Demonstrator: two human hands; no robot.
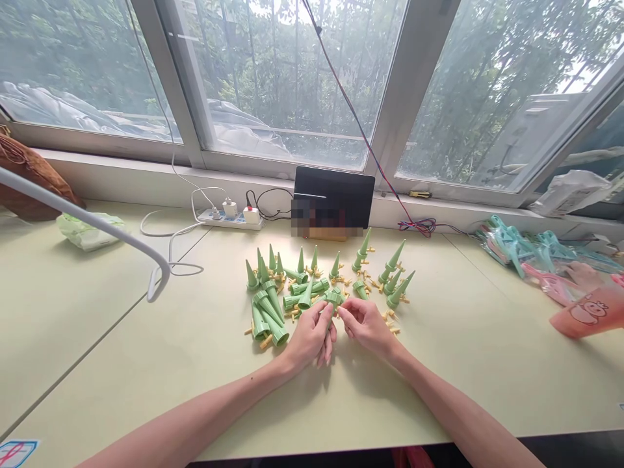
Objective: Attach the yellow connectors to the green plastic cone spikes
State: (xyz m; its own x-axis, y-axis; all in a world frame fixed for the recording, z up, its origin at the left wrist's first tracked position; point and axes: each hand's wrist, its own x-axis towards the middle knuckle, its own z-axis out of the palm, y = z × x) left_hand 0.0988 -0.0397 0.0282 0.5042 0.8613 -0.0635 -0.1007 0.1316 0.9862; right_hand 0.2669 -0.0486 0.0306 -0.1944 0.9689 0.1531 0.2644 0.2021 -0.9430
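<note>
My left hand (pixel 311 333) is closed around a green plastic watering spike (pixel 334 298), its wide ribbed collar up and its cone mostly hidden by the fingers. Close against the right side of that collar, my right hand (pixel 366 325) pinches with thumb and fingertips; whatever is in the pinch is too small and covered to name. Just beyond both hands lie several more green spikes (pixel 275 302), some on their sides. Others stand point up with yellow valves on them, such as a spike (pixel 394 257) at the right. Loose yellow valves (pixel 390 316) are scattered among them.
Behind the spikes, a dark tablet (pixel 334 195) leans by the window. A power strip (pixel 234 221) with white cables is left of it. A white curved bar (pixel 97 224) crosses the left side. At the right are bagged turquoise items (pixel 517 244) and a pink cup (pixel 587 312).
</note>
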